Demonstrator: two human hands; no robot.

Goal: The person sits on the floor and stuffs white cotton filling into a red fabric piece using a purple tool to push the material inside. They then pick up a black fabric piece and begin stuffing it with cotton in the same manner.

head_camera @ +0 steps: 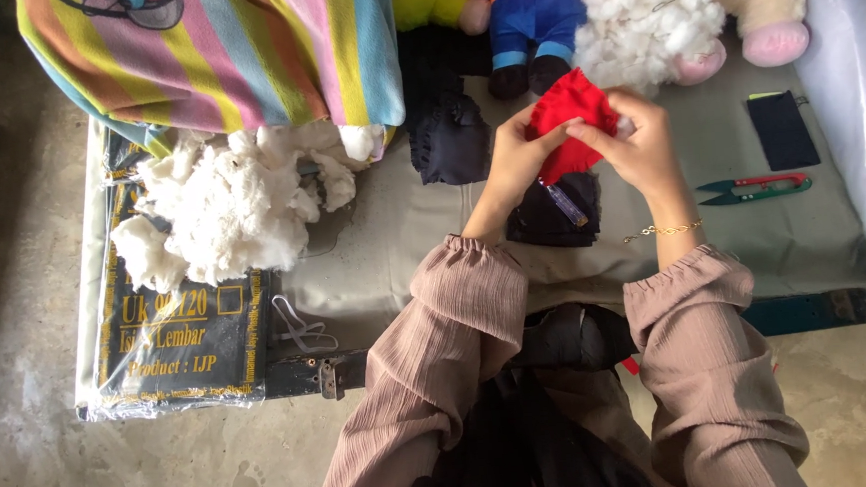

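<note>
Both hands hold a small red fabric piece (567, 108) above the table. My left hand (516, 158) grips its left side from below. My right hand (630, 141) pinches its right edge, where a bit of white stuffing shows. Under the hands lies a pile of black fabric pieces (550, 221) with a small clear purple-tinted tube (563, 203) on top. Both arms wear pinkish-brown sleeves, and a gold bracelet sits on my right wrist.
A heap of white stuffing (222, 208) lies at the left beside a striped cloth (231, 50). More stuffing (645, 22) and plush toys (529, 17) stand at the back. Green-and-red thread snips (755, 189) and a dark cloth patch (782, 130) lie at the right. A black plastic-wrapped packet (183, 334) covers the table's left end.
</note>
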